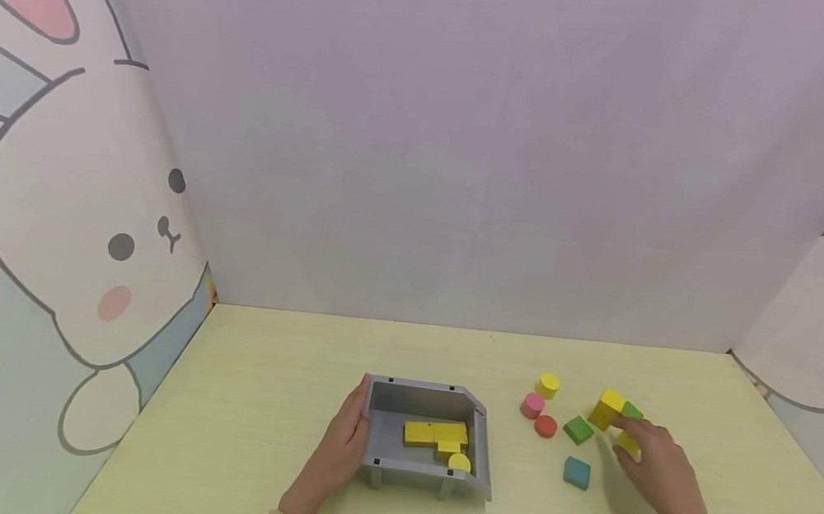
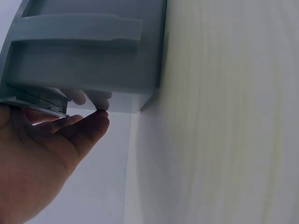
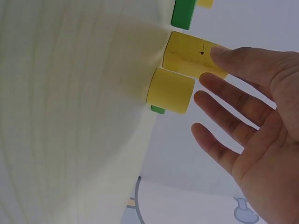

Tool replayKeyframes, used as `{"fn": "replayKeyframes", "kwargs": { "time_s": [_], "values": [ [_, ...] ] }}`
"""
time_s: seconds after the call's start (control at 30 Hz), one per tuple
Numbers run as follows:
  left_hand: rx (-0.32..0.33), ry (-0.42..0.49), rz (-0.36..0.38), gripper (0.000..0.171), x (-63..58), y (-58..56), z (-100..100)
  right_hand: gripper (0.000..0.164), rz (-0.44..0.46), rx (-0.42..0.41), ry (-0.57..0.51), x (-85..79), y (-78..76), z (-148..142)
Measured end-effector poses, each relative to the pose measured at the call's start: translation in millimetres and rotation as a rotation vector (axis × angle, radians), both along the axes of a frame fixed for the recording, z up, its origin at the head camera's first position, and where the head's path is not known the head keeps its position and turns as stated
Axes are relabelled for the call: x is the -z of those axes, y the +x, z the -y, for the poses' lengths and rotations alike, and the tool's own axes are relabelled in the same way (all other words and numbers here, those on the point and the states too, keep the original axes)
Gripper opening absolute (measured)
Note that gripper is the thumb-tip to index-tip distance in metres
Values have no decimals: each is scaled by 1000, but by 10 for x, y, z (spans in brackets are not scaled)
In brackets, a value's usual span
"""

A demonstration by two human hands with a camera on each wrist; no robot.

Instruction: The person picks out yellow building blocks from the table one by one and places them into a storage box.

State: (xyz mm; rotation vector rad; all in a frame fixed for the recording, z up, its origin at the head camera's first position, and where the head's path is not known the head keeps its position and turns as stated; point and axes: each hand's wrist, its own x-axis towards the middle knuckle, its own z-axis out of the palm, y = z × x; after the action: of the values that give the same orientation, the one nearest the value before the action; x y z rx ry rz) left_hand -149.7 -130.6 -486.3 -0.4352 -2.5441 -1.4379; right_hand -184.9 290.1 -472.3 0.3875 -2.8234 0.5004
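A grey plastic bin [image 1: 385, 436] with a sloped right end holds several yellow blocks [image 1: 435, 434]. My left hand [image 1: 344, 442] holds it by the left wall, fingertips right at the outer surface below the rim in the left wrist view. On the right, my right hand [image 1: 665, 476] reaches over a group of blocks with its fingers spread. Its thumb overlaps the end of a marked yellow block [image 3: 184, 53] in the right wrist view. A yellow cylinder [image 3: 170, 91] stands beside that block, close to the other fingertips. Behind them a green block [image 1: 631, 410] is partly hidden.
Between bin and right hand lie a yellow cylinder [image 1: 548, 385], a pink cylinder [image 1: 533, 405], a red disc [image 1: 545, 425], a green block [image 1: 578, 429] and a blue block [image 1: 577, 472]. Curtain-like walls [image 1: 480, 172] border the pale table [image 1: 259, 375].
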Motion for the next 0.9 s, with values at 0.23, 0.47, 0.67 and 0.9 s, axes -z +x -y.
{"fn": "replayKeyframes", "kwargs": {
  "time_s": [0.23,0.47,0.67,0.9],
  "values": [
    [7,16,-4,47,-13,-10,16,33,25,-6,-4,19,-34,-75],
    [4,25,9,47,-13,-1,10,33,57,-9,-14,23,-77,-126],
    [0,10,22,47,2,-15,11,32,89,-4,-13,28,-101,-149],
    [1,9,25,47,-15,-1,11,30,120,-2,-19,39,-134,-160]
  ]
}}
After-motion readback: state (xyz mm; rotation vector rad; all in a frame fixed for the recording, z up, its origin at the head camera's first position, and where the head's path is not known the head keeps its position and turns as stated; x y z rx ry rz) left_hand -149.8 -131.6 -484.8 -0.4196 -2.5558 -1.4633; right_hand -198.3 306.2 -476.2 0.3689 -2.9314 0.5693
